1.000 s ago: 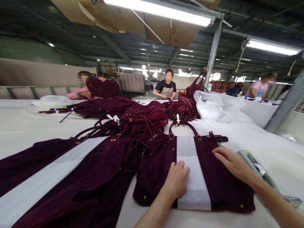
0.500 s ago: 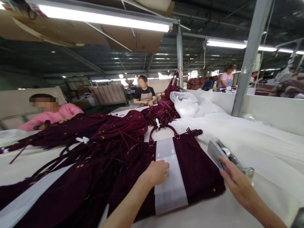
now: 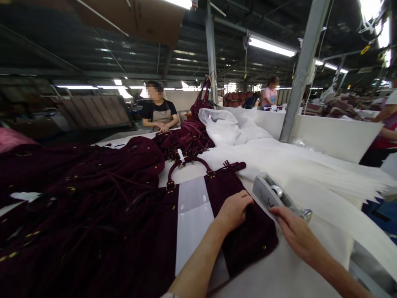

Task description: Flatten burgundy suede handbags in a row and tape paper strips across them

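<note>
A dark maroon handbag lies flat on the table, its rolled handle pointing away from me. Around its middle runs a white paper band with shiny tape on it. My left hand is over the bag's right half, fingers curled closed; whatever they may hold is hidden. To the right of the bag stands a grey tape dispenser with a roll in it. Beside its near side is my right hand, fingers stretched towards it, apparently not gripping it.
More maroon bags are heaped on the left, with a pile of straps behind. White sheets and a clear plastic bag lie at the back right. A person in an apron is across the table; a metal post rises at right.
My left hand has moved right, from the paper band onto the bag's right half. The right hand stays by the tape dispenser. The view has turned to the right.
</note>
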A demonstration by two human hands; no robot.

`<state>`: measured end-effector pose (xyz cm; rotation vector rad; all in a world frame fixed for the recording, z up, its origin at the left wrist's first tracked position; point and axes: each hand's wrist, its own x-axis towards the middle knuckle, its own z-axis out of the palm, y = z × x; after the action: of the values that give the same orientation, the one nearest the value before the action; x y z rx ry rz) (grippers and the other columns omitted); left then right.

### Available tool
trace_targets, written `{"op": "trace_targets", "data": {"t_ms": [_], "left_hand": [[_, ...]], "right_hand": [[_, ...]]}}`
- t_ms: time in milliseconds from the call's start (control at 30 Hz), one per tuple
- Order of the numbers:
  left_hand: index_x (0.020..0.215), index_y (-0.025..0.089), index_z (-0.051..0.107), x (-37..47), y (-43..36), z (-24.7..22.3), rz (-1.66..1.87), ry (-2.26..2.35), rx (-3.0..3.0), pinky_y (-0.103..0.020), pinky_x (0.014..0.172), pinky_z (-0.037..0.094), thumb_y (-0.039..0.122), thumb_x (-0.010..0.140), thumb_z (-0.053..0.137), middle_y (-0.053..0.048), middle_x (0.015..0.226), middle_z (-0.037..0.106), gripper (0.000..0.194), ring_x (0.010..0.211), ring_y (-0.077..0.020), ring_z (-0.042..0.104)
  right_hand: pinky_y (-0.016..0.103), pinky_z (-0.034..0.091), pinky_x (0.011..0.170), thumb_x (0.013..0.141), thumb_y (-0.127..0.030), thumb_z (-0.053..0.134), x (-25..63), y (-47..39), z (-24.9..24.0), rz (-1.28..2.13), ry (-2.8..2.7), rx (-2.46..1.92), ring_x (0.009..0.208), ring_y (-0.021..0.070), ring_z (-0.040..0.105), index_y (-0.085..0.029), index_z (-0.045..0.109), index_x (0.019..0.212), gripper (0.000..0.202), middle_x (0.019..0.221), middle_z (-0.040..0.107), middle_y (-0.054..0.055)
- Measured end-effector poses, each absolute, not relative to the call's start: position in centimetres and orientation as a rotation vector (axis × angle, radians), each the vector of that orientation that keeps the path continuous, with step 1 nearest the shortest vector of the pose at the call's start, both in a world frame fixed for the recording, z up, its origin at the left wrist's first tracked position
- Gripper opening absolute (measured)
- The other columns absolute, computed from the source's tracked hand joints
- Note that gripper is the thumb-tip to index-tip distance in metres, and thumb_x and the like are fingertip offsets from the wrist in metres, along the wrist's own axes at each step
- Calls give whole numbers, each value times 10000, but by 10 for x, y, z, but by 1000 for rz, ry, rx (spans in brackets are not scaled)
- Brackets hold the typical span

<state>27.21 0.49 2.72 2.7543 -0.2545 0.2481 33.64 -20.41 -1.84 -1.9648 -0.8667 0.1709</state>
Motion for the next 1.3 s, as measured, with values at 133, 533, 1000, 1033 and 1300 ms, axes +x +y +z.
{"op": "trace_targets", "data": {"t_ms": [133,533,1000,1033,1300], "left_hand": [[917,186,598,265,6,19,408,-261,2567,-307,904,436,15,736,403,-61,1031,575,316,1004,-187,519],[956,192,573,261,0,7,549,-231,2425,-310,931,435,40,781,427,-60,1106,553,274,1032,-174,512],[1016,174,556,252,-11,8,406,70,2399,-331,988,423,226,875,481,-67,1122,599,167,1052,-185,548],[1045,175,562,253,-12,9,390,64,2395,-333,1007,414,250,894,461,-69,1149,603,196,1071,-184,549],[1449,341,289,246,-26,-6,-43,-78,2690,-667,1077,178,456,982,244,-47,1557,224,483,1425,-337,163]], "right_hand": [[301,494,729,680,-158,395,342,-197,-17,608,-1025,-1887,775,206,616,-200,629,761,251,777,674,18],[325,501,793,649,-155,495,364,-121,-11,941,-829,-1605,805,205,631,-186,670,813,242,783,681,24],[337,494,826,731,-223,502,342,-208,-5,863,-969,-1728,940,241,613,-189,646,1033,336,916,686,24],[334,497,801,733,-210,490,343,-205,-9,800,-1007,-1768,900,241,618,-184,656,993,309,867,685,20],[318,470,816,639,9,392,354,-183,-27,209,-1182,-2298,877,229,631,-149,652,950,435,918,694,100]]}}
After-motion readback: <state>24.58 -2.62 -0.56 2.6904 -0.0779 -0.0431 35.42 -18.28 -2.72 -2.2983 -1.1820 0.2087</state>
